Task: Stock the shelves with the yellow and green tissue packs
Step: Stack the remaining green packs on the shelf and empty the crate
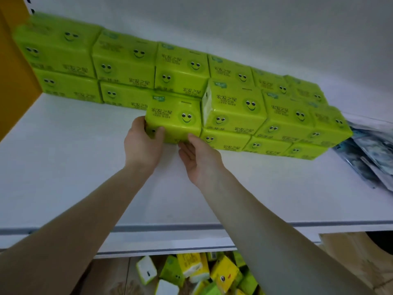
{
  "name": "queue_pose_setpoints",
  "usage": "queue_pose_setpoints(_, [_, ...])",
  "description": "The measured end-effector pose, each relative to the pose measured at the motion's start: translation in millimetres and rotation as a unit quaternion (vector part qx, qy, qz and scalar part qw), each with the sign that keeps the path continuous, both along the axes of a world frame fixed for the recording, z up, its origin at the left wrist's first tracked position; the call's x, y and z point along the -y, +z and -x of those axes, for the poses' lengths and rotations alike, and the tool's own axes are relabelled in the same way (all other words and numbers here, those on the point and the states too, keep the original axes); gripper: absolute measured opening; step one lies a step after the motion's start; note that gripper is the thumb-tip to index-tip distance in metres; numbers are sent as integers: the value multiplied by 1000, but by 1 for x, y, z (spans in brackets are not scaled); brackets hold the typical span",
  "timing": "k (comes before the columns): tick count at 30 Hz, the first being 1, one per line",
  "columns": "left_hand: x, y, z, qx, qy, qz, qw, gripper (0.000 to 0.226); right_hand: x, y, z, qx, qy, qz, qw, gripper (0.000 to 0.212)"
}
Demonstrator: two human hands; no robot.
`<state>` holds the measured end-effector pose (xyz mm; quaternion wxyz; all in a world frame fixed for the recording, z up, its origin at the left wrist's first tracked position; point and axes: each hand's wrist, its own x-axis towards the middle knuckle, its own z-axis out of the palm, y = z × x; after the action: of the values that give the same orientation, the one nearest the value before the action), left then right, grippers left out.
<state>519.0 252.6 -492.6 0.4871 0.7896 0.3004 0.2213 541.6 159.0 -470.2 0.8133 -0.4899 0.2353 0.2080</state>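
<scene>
**A green tissue pack held at the end of a front row on a white shelf**

Two bare arms reached up onto a white shelf (85, 167). Between the hands was one green tissue pack (173, 119) with a smiley face, just left of a two-high front stack (234, 111) of the same packs and in front of a two-high back row (123, 60).

The left hand (142, 141) wrapped the pack's left end, thumb on its front face. The right hand (198, 158) met the lower front edge palm up, thumb against the face. Its fingers seemed tucked beneath, though the pack hid them.

Risks, as a judgement: the pack could catch the neighbouring stack's white end and nudge the upper pack askew. A loose right-hand hold might also let the soft wrapper slip.

It was hard to tell whether the pack rested on the shelf or hung just above it. Dark blue-grey packets (370, 154) at the right were cut off and blurred. Below the shelf edge, a loose pile of yellow and green packs (202, 271) was partly hidden by the arms.
</scene>
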Motion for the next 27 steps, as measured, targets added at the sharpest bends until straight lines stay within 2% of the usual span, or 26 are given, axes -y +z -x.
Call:
queue_pose_setpoints(3, [-2,-1,0,-12,-17,6,1000,33,1,-2,-1,-9,17,23,1000,11])
queue_pose_setpoints(7, [-2,-1,2,-25,-29,25,999,33,1,-2,2,-6,22,49,999,30])
queue_pose_setpoints(13, [0,2,12,-58,-27,42,997,52,-4,2,12,-3,18,73,997,30])
queue_pose_setpoints(16, [-4,4,26,-63,-30,44,997,53,-8,7,25,11,20,78,997,24])
queue_pose_setpoints(19, [-11,7,51,-37,-29,51,998,46,-19,16,48,27,58,72,995,4])
queue_pose_setpoints(22, [-25,17,89,9,-10,69,998,39,-40,23,82,48,107,75,990,13])
queue_pose_setpoints(27, [-69,24,190,105,60,160,980,23,-89,22,168,86,213,96,969,9])
